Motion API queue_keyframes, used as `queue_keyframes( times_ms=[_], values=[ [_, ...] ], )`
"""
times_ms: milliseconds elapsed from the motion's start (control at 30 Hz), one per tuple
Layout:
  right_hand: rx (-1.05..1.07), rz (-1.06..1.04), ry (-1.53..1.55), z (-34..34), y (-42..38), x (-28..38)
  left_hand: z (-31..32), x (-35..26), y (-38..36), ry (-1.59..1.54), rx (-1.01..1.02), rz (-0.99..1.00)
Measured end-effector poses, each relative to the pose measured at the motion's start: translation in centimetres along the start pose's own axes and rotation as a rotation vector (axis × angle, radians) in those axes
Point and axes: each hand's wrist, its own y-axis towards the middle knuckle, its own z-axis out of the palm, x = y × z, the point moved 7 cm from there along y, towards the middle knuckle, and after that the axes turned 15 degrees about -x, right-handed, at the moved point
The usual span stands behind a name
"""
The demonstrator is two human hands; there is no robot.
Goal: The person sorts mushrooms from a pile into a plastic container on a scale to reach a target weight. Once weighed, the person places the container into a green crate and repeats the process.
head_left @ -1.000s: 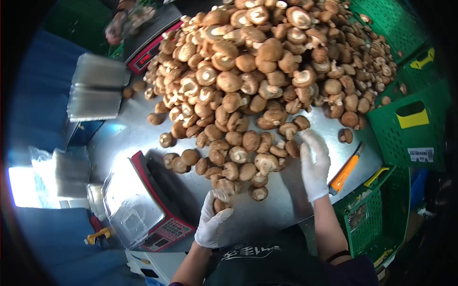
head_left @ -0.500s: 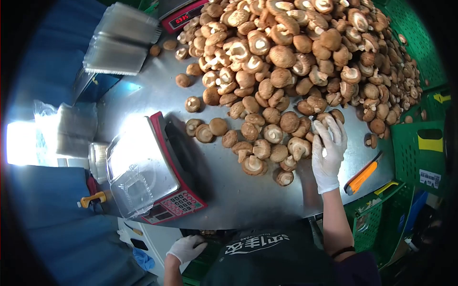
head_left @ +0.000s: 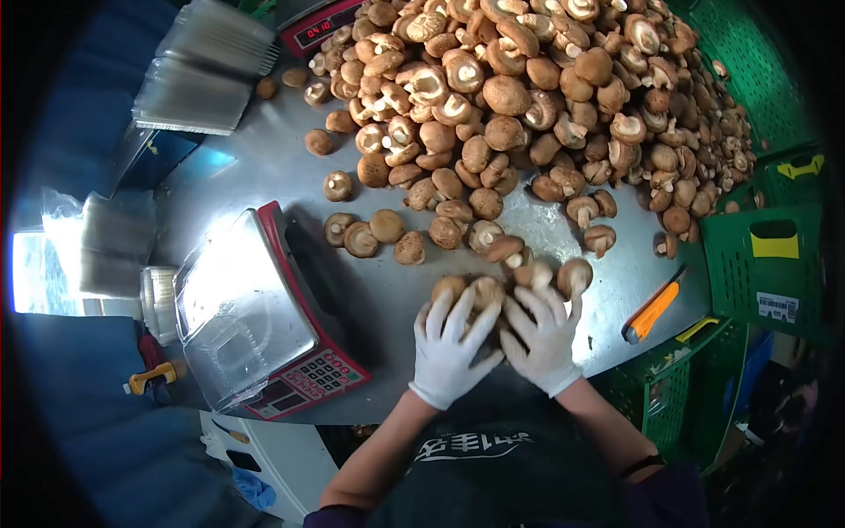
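My left hand (head_left: 451, 350), in a white glove, lies over several brown mushrooms at the table's near edge, its fingers spread. Close beside it on the right, my right hand (head_left: 544, 339), also gloved, rests with spread fingers on more mushrooms. One mushroom (head_left: 574, 275) touches the fingertips of my right hand. Part of the group between and under the palms is hidden. Just beyond the hands, a few mushrooms (head_left: 485, 237) lead toward the large mushroom pile (head_left: 528, 84).
A red-edged scale (head_left: 251, 299) with a clear tray on it stands at left. An orange cutter (head_left: 653, 312) lies at right, near green crates (head_left: 764, 273). Stacked clear trays (head_left: 198, 75) and a second scale's display (head_left: 319, 32) are at the upper left.
My left hand has come up from below the table edge onto the mushrooms. My right hand has moved left and nearer, and mushrooms are gathered closer to the edge. The far display reads differently.
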Motion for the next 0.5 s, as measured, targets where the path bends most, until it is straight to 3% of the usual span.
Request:
queue_keyframes(
  times_ms=[167, 333, 500],
  values=[
    [-0.035, 0.007, 0.16, -0.9, -5.3, 0.5, -0.1, -1.3, -6.4, 0.044, -0.035, 0.174],
    [-0.132, 0.039, 0.114, -1.9, -6.9, -0.6, -1.5, 1.0, -8.8, 0.05, -0.161, 0.118],
    [-0.242, 0.145, 0.075, -1.9, -6.4, -2.8, -1.5, 2.2, -7.7, 0.074, -0.188, -0.101]
  ],
)
